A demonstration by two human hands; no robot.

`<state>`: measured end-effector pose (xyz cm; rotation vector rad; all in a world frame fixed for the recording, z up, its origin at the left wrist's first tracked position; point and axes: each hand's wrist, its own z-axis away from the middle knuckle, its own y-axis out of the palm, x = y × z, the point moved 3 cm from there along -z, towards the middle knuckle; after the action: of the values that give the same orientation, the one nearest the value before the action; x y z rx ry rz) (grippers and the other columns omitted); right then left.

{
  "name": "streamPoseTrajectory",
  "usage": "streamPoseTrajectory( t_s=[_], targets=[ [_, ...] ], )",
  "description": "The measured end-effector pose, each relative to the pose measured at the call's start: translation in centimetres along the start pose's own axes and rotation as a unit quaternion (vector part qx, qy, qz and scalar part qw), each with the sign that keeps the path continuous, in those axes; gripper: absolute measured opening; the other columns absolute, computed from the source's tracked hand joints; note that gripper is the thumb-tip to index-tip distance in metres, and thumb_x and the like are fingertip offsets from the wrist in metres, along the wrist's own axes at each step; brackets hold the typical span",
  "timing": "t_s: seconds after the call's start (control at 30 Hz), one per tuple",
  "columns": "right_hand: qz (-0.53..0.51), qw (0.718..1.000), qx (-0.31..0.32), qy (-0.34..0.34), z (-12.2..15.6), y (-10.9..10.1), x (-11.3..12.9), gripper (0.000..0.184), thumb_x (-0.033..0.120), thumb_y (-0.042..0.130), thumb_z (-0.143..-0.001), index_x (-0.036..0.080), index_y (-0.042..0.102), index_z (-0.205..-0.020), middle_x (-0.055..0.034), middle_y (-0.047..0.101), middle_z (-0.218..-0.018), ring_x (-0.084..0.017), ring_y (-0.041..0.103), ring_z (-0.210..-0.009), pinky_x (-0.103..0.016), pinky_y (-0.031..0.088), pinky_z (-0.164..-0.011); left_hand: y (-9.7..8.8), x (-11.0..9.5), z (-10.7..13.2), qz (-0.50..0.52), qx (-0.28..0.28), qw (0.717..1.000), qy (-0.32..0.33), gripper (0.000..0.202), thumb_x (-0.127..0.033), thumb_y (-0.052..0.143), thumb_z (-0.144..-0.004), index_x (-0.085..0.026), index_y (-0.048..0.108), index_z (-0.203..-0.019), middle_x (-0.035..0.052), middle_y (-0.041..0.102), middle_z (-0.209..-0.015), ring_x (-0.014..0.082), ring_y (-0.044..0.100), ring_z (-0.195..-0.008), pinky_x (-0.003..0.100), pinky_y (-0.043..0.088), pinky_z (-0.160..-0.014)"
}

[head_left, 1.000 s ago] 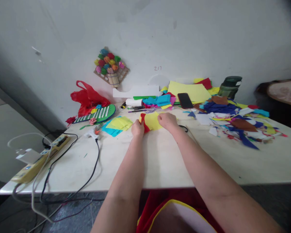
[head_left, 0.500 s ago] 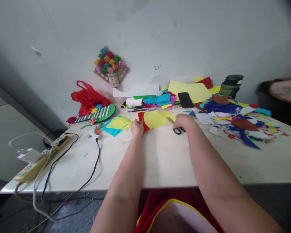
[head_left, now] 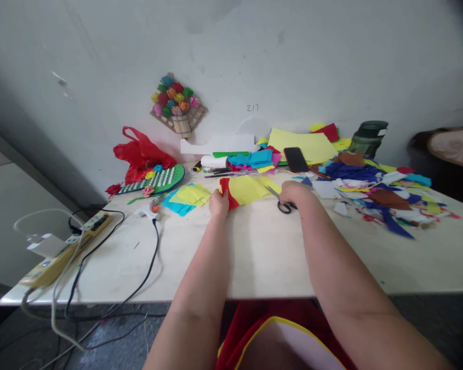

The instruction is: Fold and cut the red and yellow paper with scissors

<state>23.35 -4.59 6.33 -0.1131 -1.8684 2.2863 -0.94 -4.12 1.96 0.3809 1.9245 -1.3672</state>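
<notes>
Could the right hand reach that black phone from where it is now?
Probably yes: the phone lies uncovered just beyond the right hand, with little but small scraps between, though that hand is at the scissors.

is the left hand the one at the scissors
No, the right hand is at the scissors, while the left hand holds the red paper.

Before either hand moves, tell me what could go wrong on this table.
The scissors beside the right hand point at the yellow paper, so they might nick it. The red paper, pinched in the left hand, could slip out of place. The black cord looping over the front edge of the table might get snagged.
</notes>
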Motion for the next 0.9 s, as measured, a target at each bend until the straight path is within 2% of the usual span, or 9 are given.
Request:
streamPoseTrajectory(
  t_s=[0.13,0.2,0.43,0.6,0.9],
  targets=[
    [-0.014,0.999,0.038,0.009,0.19,-0.01,-0.35,0.031,0.025,0.070,-0.056,0.014,0.067,-0.085,-0.0121,0.064,-0.075,-0.026,0.062,-0.079,-0.036,0.047,-0.067,0.11,0.16,-0.17,0.004,-0.002,1.000,0.002,0.021,-0.038,0.045,-0.080,-0.021,0.055,-0.085,0.0097,0.065,-0.093,0.0227,0.060,-0.089,0.030,0.043,-0.070],
    [-0.019,0.999,0.043,0.009,0.15,0.19,-0.35,0.026,0.023,0.070,-0.057,0.015,0.067,-0.082,-0.0109,0.064,-0.072,-0.026,0.062,-0.077,-0.036,0.047,-0.067,0.18,0.28,-0.25,0.009,-0.004,1.000,0.002,0.021,-0.038,0.045,-0.079,-0.021,0.055,-0.085,0.0095,0.065,-0.093,0.0226,0.060,-0.088,0.030,0.043,-0.069],
    [-0.039,0.998,-0.049,0.018,-0.39,0.58,0.01,0.031,0.018,0.062,-0.061,0.014,0.065,-0.092,-0.0131,0.065,-0.083,-0.026,0.061,-0.088,-0.035,0.045,-0.073,0.07,0.25,-0.20,0.011,-0.007,1.000,0.001,0.021,-0.039,0.045,-0.079,-0.020,0.054,-0.082,0.0095,0.065,-0.091,0.0226,0.060,-0.088,0.029,0.043,-0.069],
    [-0.062,0.997,-0.041,0.026,-0.52,0.26,-0.38,0.026,0.022,0.062,-0.062,0.015,0.066,-0.086,-0.0110,0.065,-0.071,-0.025,0.062,-0.080,-0.033,0.046,-0.068,-0.06,0.17,-0.16,0.020,-0.009,1.000,-0.005,0.020,-0.039,0.046,-0.079,-0.021,0.054,-0.082,0.0094,0.064,-0.093,0.0225,0.060,-0.089,0.029,0.043,-0.071],
    [-0.106,0.993,-0.054,0.022,-0.23,-0.38,-0.62,0.024,0.025,0.055,-0.072,0.013,0.063,-0.090,-0.0068,0.059,-0.051,-0.021,0.062,-0.064,-0.031,0.045,-0.064,0.42,0.69,-0.77,0.041,-0.016,0.999,-0.007,0.021,-0.039,0.046,-0.079,-0.021,0.055,-0.083,0.0088,0.065,-0.090,0.0211,0.061,-0.085,0.028,0.044,-0.068]
  ],
)
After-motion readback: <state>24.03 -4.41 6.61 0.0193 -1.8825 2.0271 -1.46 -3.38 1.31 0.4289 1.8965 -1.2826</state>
